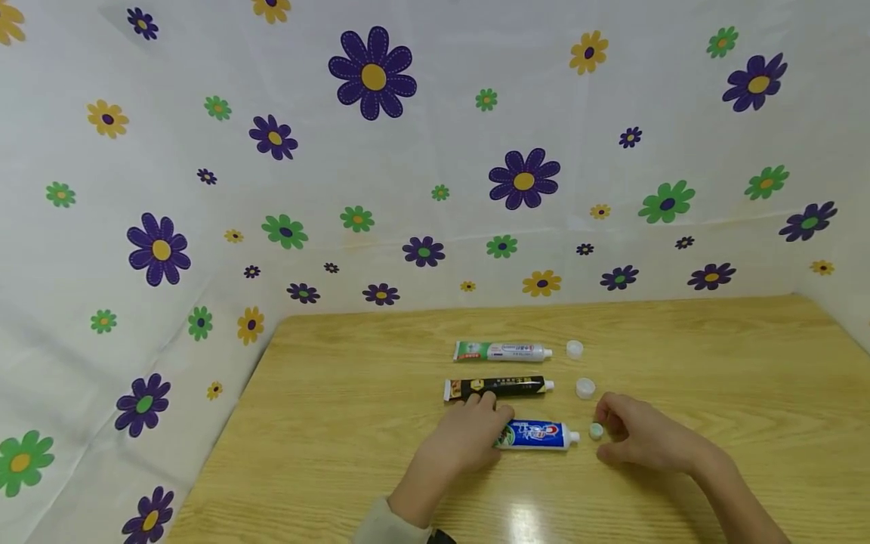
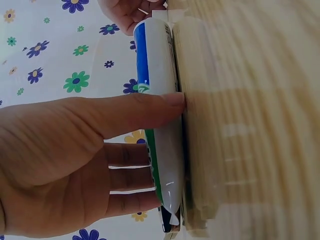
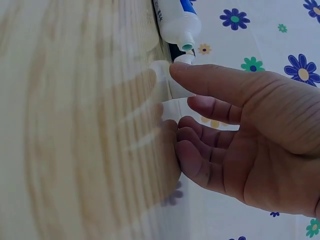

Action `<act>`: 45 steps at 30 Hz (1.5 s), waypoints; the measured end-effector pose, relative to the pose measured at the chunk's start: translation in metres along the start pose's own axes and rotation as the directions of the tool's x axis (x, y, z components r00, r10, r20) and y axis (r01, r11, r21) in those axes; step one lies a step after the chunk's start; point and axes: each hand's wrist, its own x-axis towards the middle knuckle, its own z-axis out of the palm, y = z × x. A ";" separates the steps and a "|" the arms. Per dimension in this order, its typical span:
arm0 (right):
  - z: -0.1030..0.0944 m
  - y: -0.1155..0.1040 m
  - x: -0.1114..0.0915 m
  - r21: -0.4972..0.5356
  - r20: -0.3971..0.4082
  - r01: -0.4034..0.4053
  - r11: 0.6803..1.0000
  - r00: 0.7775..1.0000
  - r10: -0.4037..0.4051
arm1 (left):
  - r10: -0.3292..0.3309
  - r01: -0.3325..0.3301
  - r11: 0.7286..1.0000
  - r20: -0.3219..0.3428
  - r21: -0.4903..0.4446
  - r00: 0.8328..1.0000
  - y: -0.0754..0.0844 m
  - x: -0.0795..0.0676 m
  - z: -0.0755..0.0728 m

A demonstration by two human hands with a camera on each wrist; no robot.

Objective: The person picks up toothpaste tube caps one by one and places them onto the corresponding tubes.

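Note:
My left hand (image 1: 469,434) holds a blue and white toothpaste tube (image 1: 537,435) by its left part, thumb on one side and fingers on the other. The tube lies flat on the table, its uncapped nozzle pointing right. Just past the nozzle sits a small pale green cap (image 1: 596,431). My right hand (image 1: 642,434) rests low beside that cap, thumb and index finger apart on either side of it. In the right wrist view, the other fingers (image 3: 192,160) are loosely curled and the palm holds nothing.
Behind the blue tube lie a black toothpaste tube (image 1: 510,387) and a green and white one (image 1: 503,351), both uncapped and pointing right. A clear white cap (image 1: 585,388) stands by the black tube, another cap (image 1: 574,349) by the far one. A flowered cloth (image 1: 448,136) borders the wooden table (image 1: 326,393).

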 end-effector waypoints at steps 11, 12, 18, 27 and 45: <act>-0.001 -0.001 0.000 -0.029 -0.019 0.018 0.999 1.000 -0.018 | -0.007 0.006 0.999 -0.004 -0.040 1.000 0.002 0.002 -0.001; -0.001 -0.002 0.000 -0.030 -0.022 0.020 0.999 1.000 -0.021 | -0.001 0.001 0.999 -0.006 -0.043 1.000 0.002 0.003 -0.001; -0.001 -0.001 0.000 -0.026 -0.034 0.010 1.000 0.999 -0.011 | 0.063 -0.065 0.993 -0.016 -0.104 0.998 0.000 0.009 0.003; -0.003 -0.001 0.006 -0.057 -0.052 0.018 0.998 0.998 -0.021 | 0.120 -0.123 0.981 -0.027 -0.151 0.992 -0.004 0.012 0.004; 0.001 -0.003 0.002 0.050 -0.074 0.002 0.999 0.997 0.002 | 0.132 -0.131 0.979 -0.005 -0.157 0.991 -0.002 0.008 0.002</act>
